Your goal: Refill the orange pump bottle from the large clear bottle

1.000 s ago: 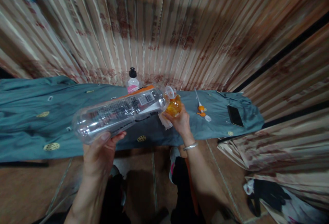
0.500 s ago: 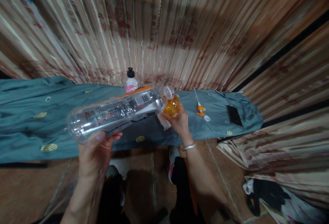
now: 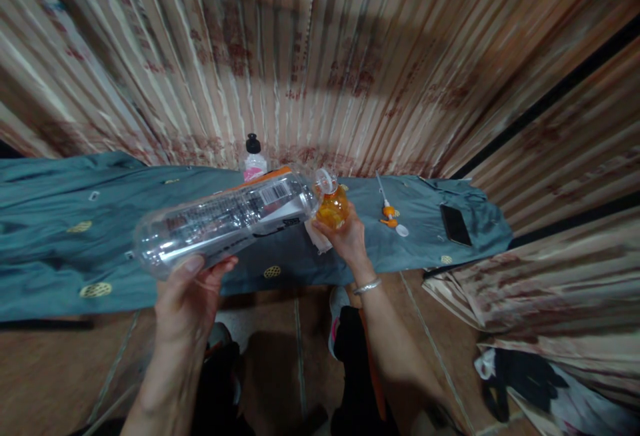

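In my left hand (image 3: pixel 187 289) lies a large clear plastic bottle (image 3: pixel 220 223) with a printed label and a barcode. It is tilted nearly level, its neck end toward the right. My right hand (image 3: pixel 347 239) is wrapped round a smaller bottle (image 3: pixel 333 208) of orange-yellow colour with a clear open neck. The large bottle's mouth end meets the small bottle near its neck; whether they touch, I cannot tell. Farther right on the cloth lie an orange pump top (image 3: pixel 389 213) with a clear tube and a small white cap (image 3: pixel 402 230).
A teal cloth (image 3: pixel 115 223) with yellow patterns covers the long narrow surface. A bottle with a black cap (image 3: pixel 254 159) stands at the back by the curtain (image 3: pixel 300 56). A black phone (image 3: pixel 455 225) lies at the right. Dark clothing (image 3: pixel 525 376) is at lower right.
Both hands hold the same bottles in almost the same place. The large bottle has shifted very slightly, its base a little to the right.
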The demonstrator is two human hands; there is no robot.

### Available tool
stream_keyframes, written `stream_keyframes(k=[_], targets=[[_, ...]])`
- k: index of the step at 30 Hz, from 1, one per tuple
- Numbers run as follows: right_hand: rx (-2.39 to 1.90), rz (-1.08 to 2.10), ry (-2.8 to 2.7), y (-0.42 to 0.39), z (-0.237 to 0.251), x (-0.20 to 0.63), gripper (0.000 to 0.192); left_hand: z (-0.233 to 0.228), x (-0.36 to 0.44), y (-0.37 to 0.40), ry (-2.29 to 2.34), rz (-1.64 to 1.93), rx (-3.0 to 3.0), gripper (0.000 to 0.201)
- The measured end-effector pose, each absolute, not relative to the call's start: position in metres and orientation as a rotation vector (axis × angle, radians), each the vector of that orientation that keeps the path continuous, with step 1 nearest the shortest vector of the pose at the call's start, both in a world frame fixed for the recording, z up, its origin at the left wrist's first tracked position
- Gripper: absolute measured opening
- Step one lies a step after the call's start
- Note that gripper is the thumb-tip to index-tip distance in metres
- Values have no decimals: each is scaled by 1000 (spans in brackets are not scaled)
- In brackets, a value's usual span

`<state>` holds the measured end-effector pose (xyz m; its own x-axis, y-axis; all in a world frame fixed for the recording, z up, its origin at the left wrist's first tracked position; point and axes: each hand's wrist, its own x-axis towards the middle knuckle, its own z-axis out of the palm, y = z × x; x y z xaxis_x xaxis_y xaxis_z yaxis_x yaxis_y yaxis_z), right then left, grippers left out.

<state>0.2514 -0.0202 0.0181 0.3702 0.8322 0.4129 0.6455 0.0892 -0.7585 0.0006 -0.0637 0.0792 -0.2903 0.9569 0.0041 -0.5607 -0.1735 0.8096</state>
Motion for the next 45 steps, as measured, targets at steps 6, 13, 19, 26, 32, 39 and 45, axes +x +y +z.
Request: stream_keyframes(k=[6,13,19,26,32,39,45], targets=[[-1653,225,-1343,-19,17,252,70,81,1,-63,895,1700,681,30],[-1673,224,-1345,-19,19,250,70,82,1,-64,861,1707,659,42],[-1676,235,-1345,-21,22,248,71,82,-1,-66,839,1700,746,53],[-1674,236,-1339,-18,20,249,72,86,4,-68,873,1737,714,49],[-1671,220,-1342,-19,19,249,73,86,5,-69,868,1741,701,50],[-1685,231,-1357,-19,20,248,75,85,2,-68,842,1734,714,58],[-1666,213,-1361,-20,20,248,73,84,1,-70,876,1726,722,43]])
